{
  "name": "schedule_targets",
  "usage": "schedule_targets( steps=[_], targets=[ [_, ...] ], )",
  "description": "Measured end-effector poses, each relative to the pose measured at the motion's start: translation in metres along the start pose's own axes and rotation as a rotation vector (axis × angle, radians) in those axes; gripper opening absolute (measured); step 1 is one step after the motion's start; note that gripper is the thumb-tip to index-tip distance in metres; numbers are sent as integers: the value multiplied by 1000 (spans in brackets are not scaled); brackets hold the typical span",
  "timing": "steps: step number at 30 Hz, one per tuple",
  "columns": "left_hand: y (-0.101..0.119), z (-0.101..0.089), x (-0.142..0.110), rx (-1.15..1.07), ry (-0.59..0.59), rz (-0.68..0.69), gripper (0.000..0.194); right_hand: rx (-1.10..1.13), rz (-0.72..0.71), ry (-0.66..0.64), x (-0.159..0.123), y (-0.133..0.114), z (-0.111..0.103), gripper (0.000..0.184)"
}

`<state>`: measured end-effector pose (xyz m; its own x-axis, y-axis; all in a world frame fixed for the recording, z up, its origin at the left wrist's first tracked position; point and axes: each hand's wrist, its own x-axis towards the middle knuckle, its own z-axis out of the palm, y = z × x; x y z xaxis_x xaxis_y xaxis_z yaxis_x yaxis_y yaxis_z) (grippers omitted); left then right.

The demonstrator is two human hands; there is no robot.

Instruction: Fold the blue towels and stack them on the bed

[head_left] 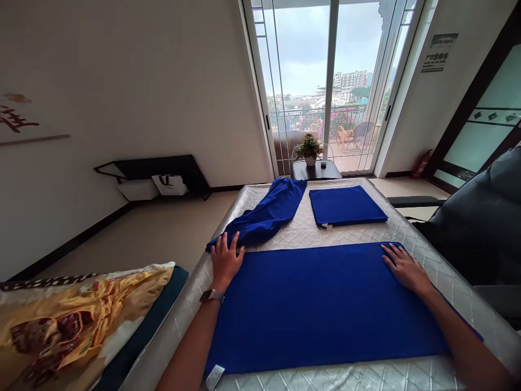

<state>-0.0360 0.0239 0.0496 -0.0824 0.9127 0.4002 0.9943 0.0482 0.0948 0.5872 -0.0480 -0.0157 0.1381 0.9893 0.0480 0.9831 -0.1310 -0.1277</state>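
A blue cloth [325,309] lies spread flat in front of me, with a white tag [215,377] at its near left corner. My left hand [226,260] rests on its far left corner, fingers spread, fingertips near a crumpled blue cloth [268,214] beyond. On the far right corner lies my right hand [405,266], palm down with the fingers stretched out. Neither hand grips anything. Farther back is a folded blue cloth [347,205], a small tag showing at its front edge. All three lie on a silvery quilted mattress [293,233].
A yellow patterned bedcover [134,288] lies at the lower left. To the right stands a black padded chair [480,217]. Beyond the mattress, a small dark table [315,171] bears a potted plant [310,147] before the glass sliding door. A black bench [163,168] stands by the left wall.
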Motion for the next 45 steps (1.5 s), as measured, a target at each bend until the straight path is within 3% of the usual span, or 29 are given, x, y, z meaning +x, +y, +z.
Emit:
schedule_targets(
  steps=[5, 14, 17, 19, 22, 25, 29, 32, 34, 37, 41, 45],
  targets=[
    [4, 0, -45, -124, -165, 209, 51, -51, 48, -2, 7, -7, -8, 67],
    [-5, 12, -57, -102, -306, 88, 67, -48, 84, -16, 11, -1, 8, 67],
    [-7, 13, -59, -95, -301, 88, 70, -61, 150, -45, 13, -4, 0, 64],
    [-7, 13, -58, -80, -289, 99, 70, -87, 229, -48, 14, -22, -12, 63],
    [-7, 13, -56, -62, -268, 111, 69, -129, 204, 20, 10, -84, -31, 62],
    [-6, 11, -54, -71, -238, 128, 68, -46, -92, 60, -6, -182, -39, 61],
    [-2, 6, -56, -100, -224, 175, 66, 179, -439, 3, -33, -308, -28, 61],
    [0, 5, -57, -100, -253, 166, 66, 256, -518, -58, -43, -352, -14, 63],
    [-1, 5, -57, -94, -264, 160, 66, 269, -514, -91, -43, -352, -8, 64],
    [-3, 8, -56, -100, -257, 159, 66, 252, -483, -86, -37, -321, -4, 62],
    [-6, 13, -55, -113, -236, 163, 66, 161, -345, -82, -22, -242, -5, 61],
    [-7, 17, -53, -106, -221, 177, 65, 37, -151, -89, -3, -140, -9, 62]
  ],
)
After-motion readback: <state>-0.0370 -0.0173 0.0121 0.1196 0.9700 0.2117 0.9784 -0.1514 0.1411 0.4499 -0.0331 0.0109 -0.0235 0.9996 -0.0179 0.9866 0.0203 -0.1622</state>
